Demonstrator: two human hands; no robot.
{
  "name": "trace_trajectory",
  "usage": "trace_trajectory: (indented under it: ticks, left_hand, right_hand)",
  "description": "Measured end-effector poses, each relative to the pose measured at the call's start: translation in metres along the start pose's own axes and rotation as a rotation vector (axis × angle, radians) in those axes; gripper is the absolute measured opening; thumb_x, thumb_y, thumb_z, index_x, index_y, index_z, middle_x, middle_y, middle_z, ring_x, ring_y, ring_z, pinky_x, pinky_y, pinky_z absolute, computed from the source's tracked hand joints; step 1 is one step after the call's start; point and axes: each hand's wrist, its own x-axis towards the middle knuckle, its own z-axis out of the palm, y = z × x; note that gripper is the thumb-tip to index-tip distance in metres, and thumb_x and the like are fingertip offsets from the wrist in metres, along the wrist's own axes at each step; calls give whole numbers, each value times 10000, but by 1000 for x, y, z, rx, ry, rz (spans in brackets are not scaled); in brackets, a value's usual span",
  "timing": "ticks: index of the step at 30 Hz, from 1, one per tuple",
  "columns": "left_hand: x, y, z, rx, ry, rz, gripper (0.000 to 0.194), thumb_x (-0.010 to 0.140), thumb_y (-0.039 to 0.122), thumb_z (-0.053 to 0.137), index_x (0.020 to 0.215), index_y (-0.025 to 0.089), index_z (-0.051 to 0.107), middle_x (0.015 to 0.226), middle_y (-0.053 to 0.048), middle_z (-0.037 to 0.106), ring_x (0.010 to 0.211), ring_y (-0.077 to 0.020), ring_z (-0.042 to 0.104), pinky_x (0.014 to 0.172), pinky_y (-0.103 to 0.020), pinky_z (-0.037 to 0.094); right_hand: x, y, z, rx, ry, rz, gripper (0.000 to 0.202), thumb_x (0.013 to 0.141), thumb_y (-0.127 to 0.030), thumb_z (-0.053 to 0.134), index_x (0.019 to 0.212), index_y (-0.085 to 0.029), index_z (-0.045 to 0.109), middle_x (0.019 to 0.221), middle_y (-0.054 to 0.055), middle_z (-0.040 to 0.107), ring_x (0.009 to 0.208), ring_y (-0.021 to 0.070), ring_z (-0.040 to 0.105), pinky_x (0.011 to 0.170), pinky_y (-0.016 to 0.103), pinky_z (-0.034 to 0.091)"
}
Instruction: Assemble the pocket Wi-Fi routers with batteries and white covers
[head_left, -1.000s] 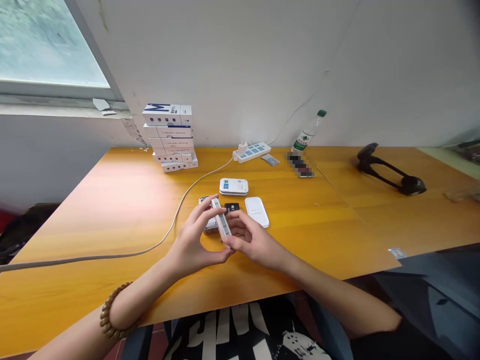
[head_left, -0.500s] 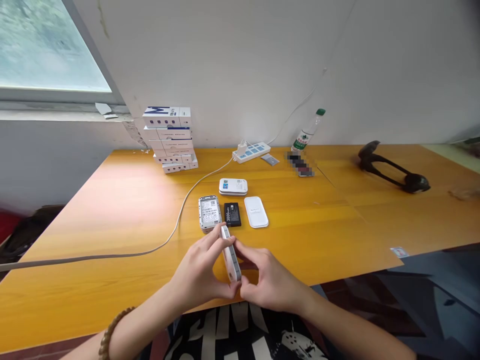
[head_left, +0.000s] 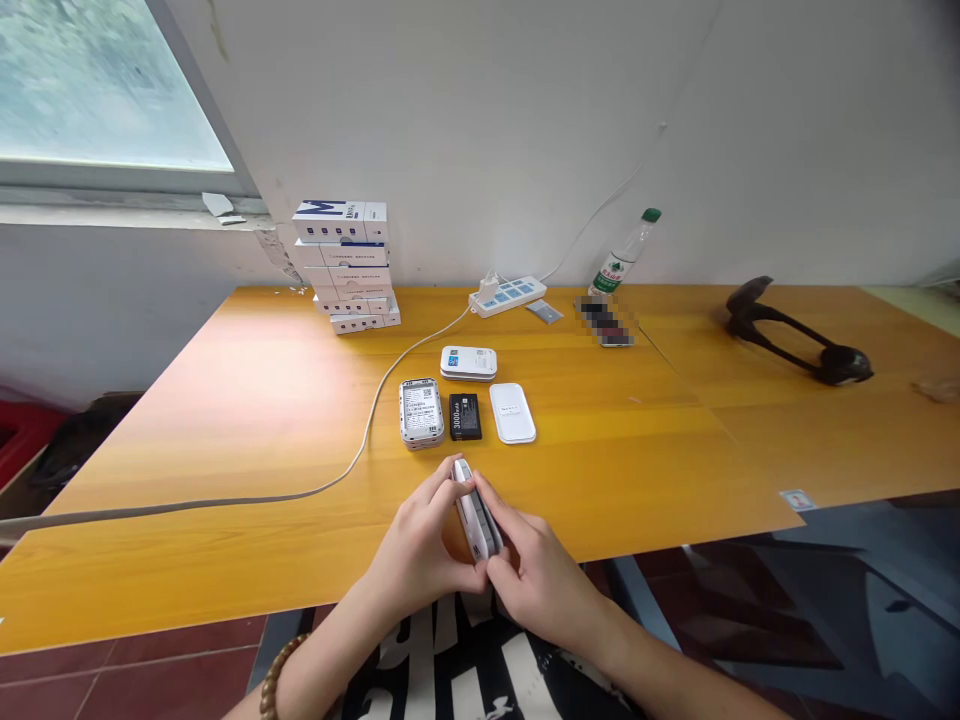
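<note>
head view: left hand [head_left: 421, 540] and right hand [head_left: 538, 572], both partly curled, gripped a white device [head_left: 472, 518] on edge between them, near the front edge of the table [head_left: 637, 480].

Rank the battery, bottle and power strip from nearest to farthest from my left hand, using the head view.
From your left hand:
1. Battery, just ahead.
2. Power strip, farther back.
3. Bottle, back and farther right.

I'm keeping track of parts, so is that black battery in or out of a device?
Out. The black battery lies flat on the table, between the opened device and the loose white cover.
</note>
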Motion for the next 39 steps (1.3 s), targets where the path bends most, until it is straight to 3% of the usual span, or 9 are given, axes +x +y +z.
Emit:
trace_trajectory:
  ticks: [5, 9, 13, 18, 21, 25, 28, 34, 39]
  left_hand:
    - [-5, -6, 5, -171, 15, -15, 780, 633, 255, 881, 1324, 262, 518, 1615, -222, 489, 1450, -456, 555, 1123, -605, 547]
    - [-6, -6, -1, -293, -68, -44, 824, 665, 201, 859, 1391, 273, 477, 1650, -187, 421, 1515, -422, 478, 1186, -609, 497]
    - [-3, -3, -23, -295, -226, -94, 900, 704, 132, 800, 1498, 317, 418, 1651, -140, 375, 1577, -378, 376, 1232, -569, 470]
    - [-6, -10, -55, -156, -306, -81, 937, 717, 122, 767, 1540, 321, 365, 1643, -136, 378, 1562, -389, 386, 1282, -607, 384]
    - [-8, -15, -61, -28, -310, -55, 944, 693, 144, 779, 1533, 325, 387, 1590, -135, 441, 1516, -418, 420, 1240, -646, 416]
    - [-7, -16, -57, 126, -270, -42, 935, 671, 164, 780, 1518, 317, 415, 1527, -130, 500, 1452, -446, 438, 1196, -710, 387]
    - [-6, -15, -53, 150, -266, -29, 949, 670, 178, 785, 1532, 316, 414, 1544, -126, 497, 1438, -439, 440, 1187, -689, 388]
    - [-2, -12, -41, 147, -240, -13, 953, 683, 225, 835, 1543, 309, 433, 1552, -135, 502, 1411, -444, 451, 1156, -667, 423]
    - [3, -10, -30, 157, -227, -49, 1013, 671, 289, 923, 1549, 320, 420, 1579, -151, 483, 1425, -459, 453, 1141, -696, 433]
  right_hand:
    - [2, 9, -7, -62, 113, -27, 787, 858, -79, 492, 1621, -273, 483, 1504, 114, 639, 1250, 336, 678, 1063, 522, 588]
    - [1, 11, -21, -140, 140, 41, 593, 937, -118, 468, 1484, -272, 637, 1411, 119, 690, 1259, 334, 681, 1061, 522, 593]
    - [-4, 9, -36, -329, 78, 96, 416, 1012, -284, 551, 1407, -279, 682, 1382, 134, 660, 1271, 350, 661, 1081, 540, 574]
    - [14, 14, -56, -588, -203, -28, 875, 840, -364, 850, 1615, -268, 456, 1710, 175, 359, 1581, 423, 316, 1247, 619, 363]
    - [30, 15, -66, -638, -351, -47, 944, 800, -385, 893, 1619, -239, 446, 1730, 219, 306, 1592, 462, 269, 1239, 647, 335]
    - [37, 7, -74, -666, -407, -77, 726, 766, -312, 896, 1436, -250, 622, 1617, 191, 460, 1466, 467, 434, 1136, 605, 455]
    - [40, -1, -85, -657, -417, -117, 745, 743, -335, 897, 1426, -250, 612, 1529, 176, 523, 1377, 442, 501, 1084, 573, 493]
    - [94, -1, -130, -741, -186, -104, 864, 822, -451, 809, 1577, -238, 448, 1599, 188, 460, 1504, 428, 378, 1223, 606, 307]
    - [136, 15, -144, -784, -220, -10, 889, 799, -485, 801, 1571, -220, 448, 1541, 191, 525, 1465, 435, 426, 1196, 599, 318]
